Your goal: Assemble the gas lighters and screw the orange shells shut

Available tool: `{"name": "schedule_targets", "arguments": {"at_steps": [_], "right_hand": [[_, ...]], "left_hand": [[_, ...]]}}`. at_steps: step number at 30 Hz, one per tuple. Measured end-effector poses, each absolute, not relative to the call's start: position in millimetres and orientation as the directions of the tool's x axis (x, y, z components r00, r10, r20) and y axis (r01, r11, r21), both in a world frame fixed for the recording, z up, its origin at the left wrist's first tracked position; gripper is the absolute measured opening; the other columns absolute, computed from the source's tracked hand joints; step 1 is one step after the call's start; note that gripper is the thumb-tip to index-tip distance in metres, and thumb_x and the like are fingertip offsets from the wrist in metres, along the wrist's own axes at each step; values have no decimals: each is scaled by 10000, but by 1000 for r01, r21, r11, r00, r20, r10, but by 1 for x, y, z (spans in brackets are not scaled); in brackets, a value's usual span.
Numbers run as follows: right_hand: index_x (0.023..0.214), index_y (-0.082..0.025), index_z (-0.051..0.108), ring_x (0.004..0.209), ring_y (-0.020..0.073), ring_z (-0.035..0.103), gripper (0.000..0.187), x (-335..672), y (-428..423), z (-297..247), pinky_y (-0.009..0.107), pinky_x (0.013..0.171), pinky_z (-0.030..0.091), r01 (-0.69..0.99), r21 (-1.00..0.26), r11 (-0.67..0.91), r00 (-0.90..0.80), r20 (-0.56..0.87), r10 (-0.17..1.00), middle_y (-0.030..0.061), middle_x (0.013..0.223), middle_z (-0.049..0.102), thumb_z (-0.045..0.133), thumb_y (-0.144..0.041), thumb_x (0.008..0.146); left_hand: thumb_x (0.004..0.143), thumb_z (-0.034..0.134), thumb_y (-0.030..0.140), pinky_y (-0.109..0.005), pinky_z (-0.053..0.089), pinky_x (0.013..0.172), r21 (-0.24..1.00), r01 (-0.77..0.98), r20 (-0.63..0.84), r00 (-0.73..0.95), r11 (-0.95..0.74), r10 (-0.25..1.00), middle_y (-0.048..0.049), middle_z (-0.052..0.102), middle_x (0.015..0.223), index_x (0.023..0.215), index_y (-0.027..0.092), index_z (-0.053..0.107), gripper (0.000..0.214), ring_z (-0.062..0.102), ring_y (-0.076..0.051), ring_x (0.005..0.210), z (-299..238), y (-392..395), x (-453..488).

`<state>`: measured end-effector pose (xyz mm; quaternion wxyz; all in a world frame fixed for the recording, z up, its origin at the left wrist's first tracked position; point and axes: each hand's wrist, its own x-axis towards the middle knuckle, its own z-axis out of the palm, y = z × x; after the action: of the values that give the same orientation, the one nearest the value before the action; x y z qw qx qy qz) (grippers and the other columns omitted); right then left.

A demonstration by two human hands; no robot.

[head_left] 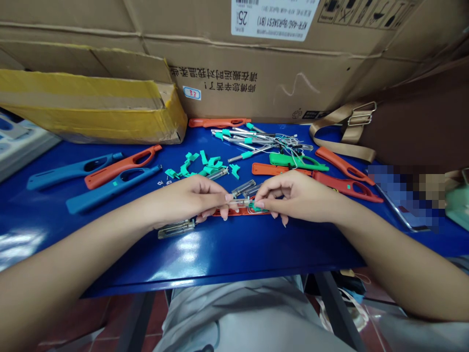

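My left hand [192, 200] and my right hand [293, 195] meet over the middle of the blue table [220, 254]. Between their pinched fingertips they hold a small clear tube with a teal end piece [244, 201]. Directly beneath it lies an orange handle shell [238, 212]. A second clear tube piece [176, 229] lies under my left wrist, and another [244, 187] rests just behind the fingers.
Blue and orange handle shells [110, 173] lie at left; small teal clips [198, 166] at centre; metal tubes with wires [252, 139] and green and orange shells [322, 168] at right. Cardboard boxes [256, 63] close off the back, a yellow-taped box [91, 107] at left, a brown strapped bag [403, 117] at right.
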<state>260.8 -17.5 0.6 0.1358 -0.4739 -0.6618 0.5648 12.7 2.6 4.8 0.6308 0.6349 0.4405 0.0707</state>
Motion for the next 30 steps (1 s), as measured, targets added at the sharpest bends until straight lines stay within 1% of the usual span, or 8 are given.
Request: {"name": "schedule_targets", "arguments": {"at_steps": [4, 8, 11, 15, 19, 25, 30], "right_hand": [[882, -170, 705, 588, 106, 610, 145, 262, -17, -1, 197, 451, 570, 469, -881, -67, -527, -340, 779, -10, 699, 607, 683, -313, 868], [871, -173, 696, 554, 99, 596, 139, 262, -17, -1, 191, 439, 553, 477, -877, -55, -520, -332, 787, -24, 655, 590, 672, -310, 877], [865, -172, 701, 544, 98, 592, 149, 260, -17, -1, 190, 438, 547, 492, -869, -44, -518, -333, 788, -23, 645, 591, 655, -311, 890], [861, -168, 704, 499, 85, 559, 156, 259, -18, 0, 187, 428, 537, 491, -870, -51, -517, -338, 787, -30, 616, 575, 647, -309, 895], [857, -171, 708, 518, 91, 561, 162, 259, -17, 0, 189, 423, 536, 481, -875, -57, -520, -337, 785, -27, 624, 571, 651, -319, 890], [881, -175, 720, 566, 102, 586, 179, 259, -17, -2, 192, 431, 541, 484, -874, -54, -519, -335, 787, -6, 690, 607, 655, -342, 886], [884, -170, 716, 550, 97, 571, 172, 259, -17, -3, 189, 423, 538, 484, -873, -58, -518, -340, 785, -18, 661, 585, 654, -330, 888]], "left_hand": [[924, 643, 427, -180, 317, 438, 864, 476, -459, 608, 165, 648, -12, 678, 680, 780, 162, 780, 331, 431, -55, 463, 5, 3, 13], [924, 643, 438, -181, 315, 439, 868, 474, -446, 619, 144, 647, -6, 657, 651, 780, 164, 783, 340, 427, -56, 462, 4, 3, 13], [924, 640, 449, -183, 317, 449, 869, 480, -437, 624, 123, 648, -5, 667, 667, 788, 170, 787, 343, 431, -61, 475, 4, 3, 13], [914, 645, 475, -190, 312, 467, 860, 501, -433, 618, 96, 656, -2, 655, 651, 765, 174, 784, 364, 425, -73, 498, 5, 3, 13], [904, 646, 501, -198, 292, 468, 852, 518, -430, 613, 74, 663, 0, 638, 637, 785, 180, 786, 370, 413, -82, 505, 4, 2, 13], [896, 640, 505, -203, 285, 469, 854, 514, -430, 618, 76, 658, -10, 655, 667, 782, 175, 778, 375, 409, -88, 513, 2, 2, 11], [887, 636, 510, -206, 275, 470, 849, 522, -436, 611, 78, 660, -12, 649, 671, 804, 166, 776, 380, 398, -89, 515, 2, 2, 11]]}}
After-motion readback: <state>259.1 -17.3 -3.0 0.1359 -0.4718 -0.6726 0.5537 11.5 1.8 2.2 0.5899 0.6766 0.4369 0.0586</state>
